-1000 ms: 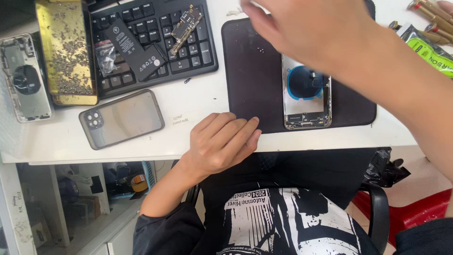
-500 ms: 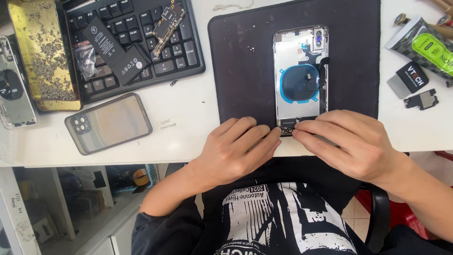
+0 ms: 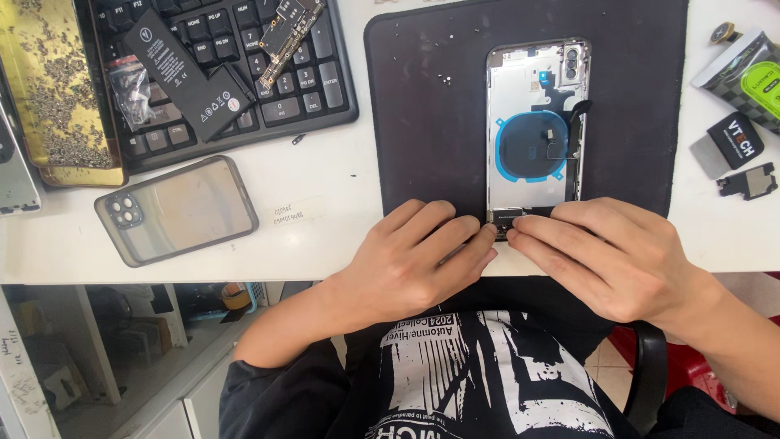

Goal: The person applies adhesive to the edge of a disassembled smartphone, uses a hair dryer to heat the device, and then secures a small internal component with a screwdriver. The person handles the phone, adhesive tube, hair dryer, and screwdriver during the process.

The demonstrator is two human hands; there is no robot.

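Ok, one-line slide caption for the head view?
Both hands press the near end of an opened phone shell on a black mat.

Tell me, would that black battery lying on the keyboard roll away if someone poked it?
Probably not. The black battery looks flat and rectangular, so it would likely slide rather than roll. It rests across the bumpy keyboard keys, so it might wobble or tip slightly. It seems thin and stiff, not floppy.

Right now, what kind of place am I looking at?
Probably a phone repair bench: an opened phone housing lies on a black mat, with a loose battery and circuit board resting on a keyboard.
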